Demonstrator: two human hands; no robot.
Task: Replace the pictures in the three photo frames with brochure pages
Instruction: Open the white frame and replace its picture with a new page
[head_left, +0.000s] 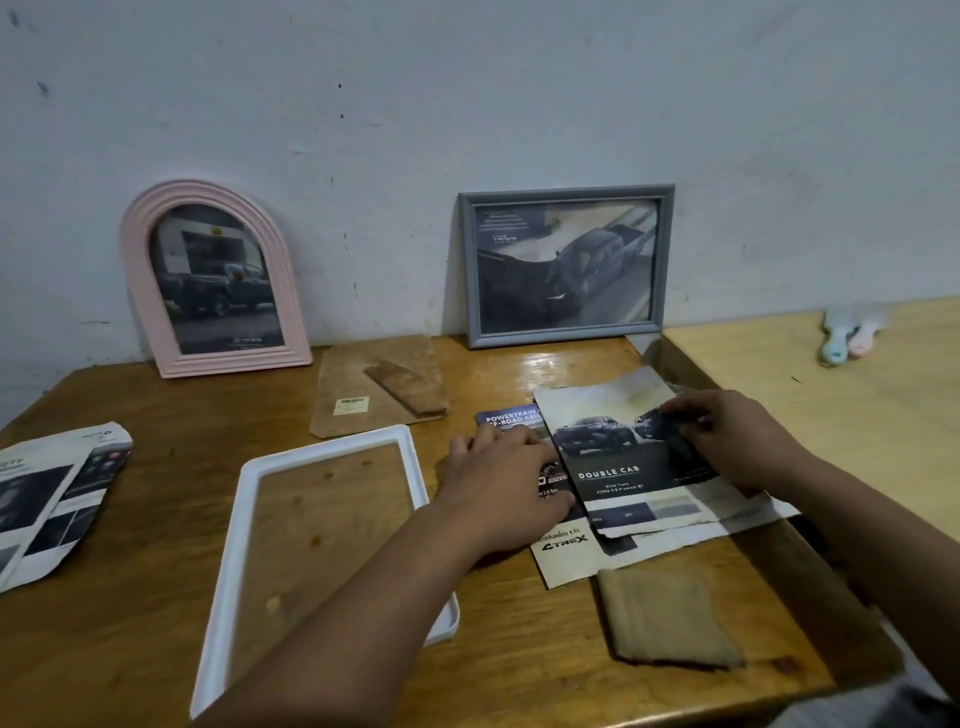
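Presently, two frames are leaning against the wall already carrying brochure prints: the pink arched frame (215, 278) and the grey frame (566, 265). The white frame (327, 540) is lying flat and unfilled on the counter (156, 519), its backing board (382, 382) sitting apart behind it. The left hand (506, 480) is pressing flat, fingers straight, on the lower brochure sheets (566, 545); its grip is released. The right hand (727, 441) is pinching the upper edge of the DOUBLE CAB page (618, 467), which is lying on top of those sheets, to the right of the white frame.

Risks noted: the page is already showing a ragged lower edge, so pulling against the pinned sheets is likely to tear it further. A page left oversized may buckle in the frame. The folded cloth (670, 618) is lying near the counter's front edge.
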